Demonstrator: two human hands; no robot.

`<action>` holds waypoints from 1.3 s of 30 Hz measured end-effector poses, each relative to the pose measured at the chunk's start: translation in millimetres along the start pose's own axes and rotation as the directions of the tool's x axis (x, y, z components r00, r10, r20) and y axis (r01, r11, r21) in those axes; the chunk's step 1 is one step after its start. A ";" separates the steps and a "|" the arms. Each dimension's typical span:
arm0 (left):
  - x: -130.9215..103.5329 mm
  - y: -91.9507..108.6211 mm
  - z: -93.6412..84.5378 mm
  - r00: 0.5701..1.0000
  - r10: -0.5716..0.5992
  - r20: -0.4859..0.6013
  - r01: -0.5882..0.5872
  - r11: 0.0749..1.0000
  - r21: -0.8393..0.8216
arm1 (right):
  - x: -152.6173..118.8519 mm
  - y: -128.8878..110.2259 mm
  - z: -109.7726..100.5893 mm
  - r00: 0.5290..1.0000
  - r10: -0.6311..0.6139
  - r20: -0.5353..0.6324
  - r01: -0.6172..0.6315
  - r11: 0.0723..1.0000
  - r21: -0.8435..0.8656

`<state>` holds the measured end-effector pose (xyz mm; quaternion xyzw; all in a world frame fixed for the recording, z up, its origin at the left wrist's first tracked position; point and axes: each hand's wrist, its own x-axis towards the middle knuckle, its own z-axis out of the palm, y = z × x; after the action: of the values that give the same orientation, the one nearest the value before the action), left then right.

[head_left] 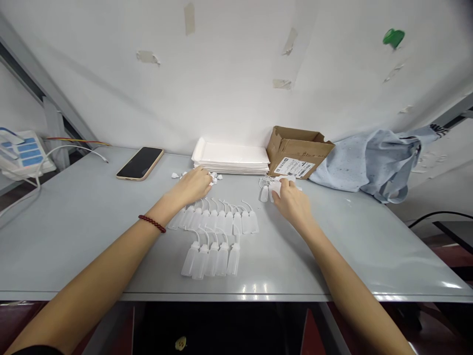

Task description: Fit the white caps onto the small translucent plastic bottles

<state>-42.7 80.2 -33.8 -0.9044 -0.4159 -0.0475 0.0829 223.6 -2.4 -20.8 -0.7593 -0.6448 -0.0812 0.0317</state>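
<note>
My left hand [194, 185] is over a small pile of white caps [219, 177] in front of the white stack; its fingers curl down and their tips are partly hidden. On the right, my right hand [290, 198] touches a small heap of translucent white bottles with thin tubes [264, 194], its thumb and fingers bent around part of one. Between my forearms lie two rows of similar bottles: a longer back row [237, 223] and a shorter front row [213, 259], their tubes pointing away from me.
A stack of white envelopes or sheets [232, 159] and an open cardboard box [297, 154] stand against the wall. Light blue cloth [354, 162] lies right of the box. A phone [140, 163] rests at the left, near a white cable [38, 180] and a power strip [27, 153].
</note>
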 end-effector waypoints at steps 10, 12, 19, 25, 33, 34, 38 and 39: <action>-9.8 12.8 -12.5 0.994 -0.036 -0.101 0.018 0.985 -0.173 | -1.9 7.6 -6.2 0.951 -0.223 -0.213 0.283 0.906 0.313; -14.6 16.7 -18.6 0.988 -0.066 -0.143 0.024 0.960 -0.279 | -5.7 9.3 -10.7 0.899 -0.392 -0.193 0.435 0.767 0.472; -24.9 27.9 -32.0 0.955 -0.150 -0.255 0.033 0.910 -0.413 | -18.1 6.1 -18.1 0.762 -0.641 0.092 0.468 0.643 0.605; -25.5 32.9 -33.4 0.949 -0.154 -0.276 0.023 0.904 -0.427 | -19.7 7.4 -19.2 0.709 -0.649 0.276 0.421 0.704 0.572; -26.2 36.2 -33.6 0.953 -0.148 -0.266 0.020 0.903 -0.430 | -22.0 3.9 -18.6 0.699 -0.652 0.294 0.429 0.712 0.556; -26.2 36.4 -33.4 0.951 -0.147 -0.270 0.018 0.903 -0.430 | -22.3 3.1 -18.4 0.698 -0.650 0.301 0.428 0.715 0.553; -25.8 36.8 -33.5 0.941 -0.152 -0.302 0.004 0.898 -0.440 | -23.0 0.2 -17.7 0.696 -0.636 0.332 0.418 0.735 0.534; -25.7 36.8 -33.7 0.938 -0.159 -0.308 0.007 0.897 -0.443 | -22.9 -0.1 -17.6 0.698 -0.634 0.333 0.415 0.737 0.534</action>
<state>-32.0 31.1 -8.8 -0.8594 -0.4133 -0.2961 -0.0535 218.5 -27.4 -7.2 -0.5055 -0.8257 0.2503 0.0026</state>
